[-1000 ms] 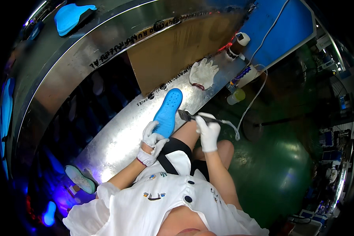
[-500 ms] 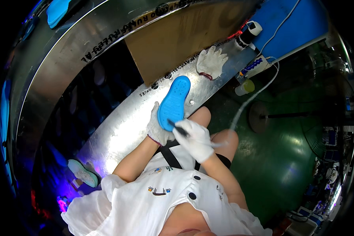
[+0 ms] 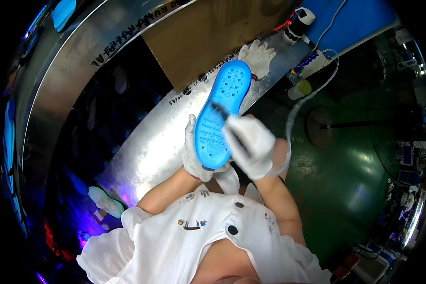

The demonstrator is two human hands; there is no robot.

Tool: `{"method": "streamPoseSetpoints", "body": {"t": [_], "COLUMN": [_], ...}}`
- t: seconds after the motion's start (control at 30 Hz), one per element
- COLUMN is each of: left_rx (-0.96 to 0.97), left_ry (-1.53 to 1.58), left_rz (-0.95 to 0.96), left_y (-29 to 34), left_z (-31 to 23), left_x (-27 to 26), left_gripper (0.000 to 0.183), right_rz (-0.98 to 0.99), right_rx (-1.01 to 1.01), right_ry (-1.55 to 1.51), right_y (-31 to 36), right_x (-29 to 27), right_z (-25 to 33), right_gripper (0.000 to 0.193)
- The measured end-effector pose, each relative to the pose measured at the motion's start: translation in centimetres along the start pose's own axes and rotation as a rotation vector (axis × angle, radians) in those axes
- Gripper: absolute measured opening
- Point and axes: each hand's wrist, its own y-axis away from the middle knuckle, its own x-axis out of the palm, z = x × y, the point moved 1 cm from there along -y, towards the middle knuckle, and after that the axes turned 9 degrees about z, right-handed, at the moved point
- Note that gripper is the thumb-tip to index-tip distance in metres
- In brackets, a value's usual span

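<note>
A bright blue shoe sole [image 3: 212,127], with small holes and ridges on its upturned face, tilts above the metal ledge. My left hand [image 3: 192,158], in a white knit glove, grips its lower left edge with the thumb along the side; the other fingers are hidden beneath. My gloved right hand [image 3: 251,144] is closed around a slim dark brush [image 3: 219,110], its tip at the middle of the sole. Motion blurs the brush and right hand, so I cannot tell whether the tip touches.
A loose white glove [image 3: 261,60] lies beyond the sole on the metal ledge [image 3: 144,151]. Brown board [image 3: 194,49] stands behind. A black-and-white bottle [image 3: 299,24], a yellow-lidded jar [image 3: 300,89] and a pale hose [image 3: 312,97] are at right. A mint shoe sole [image 3: 105,202] is lower left.
The blue sole has come up closer and appears larger, now partly covering the loose glove. My right hand and the brush have moved from the sole's near end to its middle.
</note>
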Motion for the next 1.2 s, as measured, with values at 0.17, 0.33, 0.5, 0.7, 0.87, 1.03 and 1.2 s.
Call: {"method": "streamPoseSetpoints", "body": {"t": [0.17, 0.33, 0.5, 0.7, 0.87, 1.03, 1.2], "left_rx": [-0.056, -0.01, 0.075, -0.048, 0.011, 0.094, -0.222], "left_ry": [-0.175, -0.065, -0.358, -0.143, -0.141, -0.254, -0.185], "left_rz": [0.07, 0.073, -0.027, 0.298, 0.177, 0.072, 0.352], "left_y": [-0.9, -1.4, -1.6, -1.6, -1.9, -2.0, -2.3], "left_z": [-0.6, 0.1, -0.7, -0.8, -1.2, -1.6, -2.8], "left_x": [0.6, 2.5, -0.7, 0.0, 0.2, 0.8, 1.9], "left_gripper": [0.098, 0.1, 0.097, 0.095, 0.101, 0.106, 0.084], "right_rz": [0.122, 0.042, -0.119, 0.038, -0.036, -0.164, -0.057], "right_rx": [-0.045, 0.003, 0.244, 0.012, 0.092, 0.427, 0.097], "right_ry": [-0.401, -0.129, -0.307, -0.199, -0.249, -0.599, -0.402], "right_y": [0.1, 1.2, 0.8, 1.4, 1.0, 1.9, 1.9], "right_x": [-0.9, -0.5, 0.3, 1.0, 0.5, 1.6, 1.4], "right_z": [3.9, 3.1, 2.9, 5.1, 4.2, 3.2, 5.5], "right_gripper": [0.022, 0.021, 0.023, 0.023, 0.026, 0.022, 0.025]}}
